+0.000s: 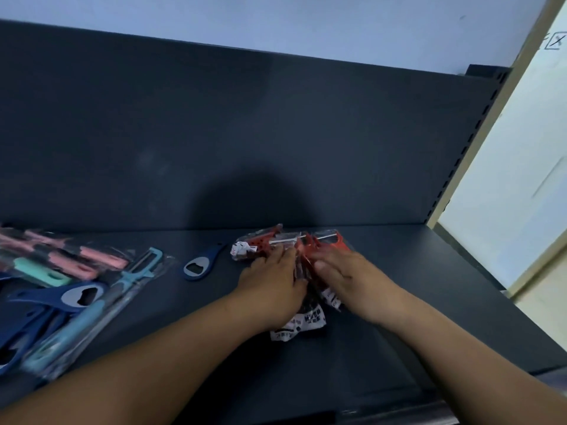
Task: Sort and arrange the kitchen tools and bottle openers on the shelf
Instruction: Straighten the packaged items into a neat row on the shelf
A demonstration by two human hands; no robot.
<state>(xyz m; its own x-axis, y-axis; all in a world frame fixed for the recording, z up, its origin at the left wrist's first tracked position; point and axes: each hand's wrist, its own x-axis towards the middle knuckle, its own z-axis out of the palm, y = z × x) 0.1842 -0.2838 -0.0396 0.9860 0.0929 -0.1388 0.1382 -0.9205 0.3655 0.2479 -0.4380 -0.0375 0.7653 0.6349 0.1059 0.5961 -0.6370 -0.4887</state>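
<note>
Shelf [414, 302], dark, with dark back panel [245, 133].

- Red peelers [325, 242]: bundle in clear packs, centre-right, near the back panel, white labels towards the person.
- Left hand [273, 280]: laid flat on the bundle, fingers [283, 256] fairly straight and pressed together.
- Right hand [346, 277]: on the bundle's right side, thumb against it, fingers over the top; whether they curl under cannot be told.
- Lone blue bottle opener [199, 265]: left of the bundle, apart from it.
- Far left, overlapping: blue bottle openers [61, 299], teal peeler [129, 280] in its pack, pink tools [92, 259], mint tool [40, 271].
</note>
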